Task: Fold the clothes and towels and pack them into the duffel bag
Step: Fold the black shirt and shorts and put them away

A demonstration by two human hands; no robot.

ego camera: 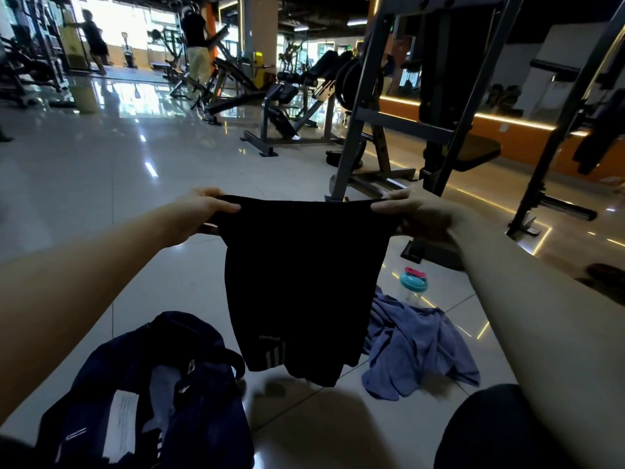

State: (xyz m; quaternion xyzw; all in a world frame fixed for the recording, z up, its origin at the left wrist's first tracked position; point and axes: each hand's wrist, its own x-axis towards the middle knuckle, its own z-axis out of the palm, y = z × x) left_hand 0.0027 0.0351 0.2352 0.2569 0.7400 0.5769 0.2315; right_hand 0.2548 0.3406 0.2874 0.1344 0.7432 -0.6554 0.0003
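Head view: left hand (203, 214) and right hand (417, 216) hold black shorts (301, 272) up by the waistband corners, fingers clamped on the fabric. The shorts hang above the floor (101, 184), between the open navy bag (135, 384) and a crumpled blue cloth (416, 343).

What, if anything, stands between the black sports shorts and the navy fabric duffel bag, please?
Nothing visible does. The black sports shorts hang from the left hand and right hand, right of the open navy fabric duffel bag.
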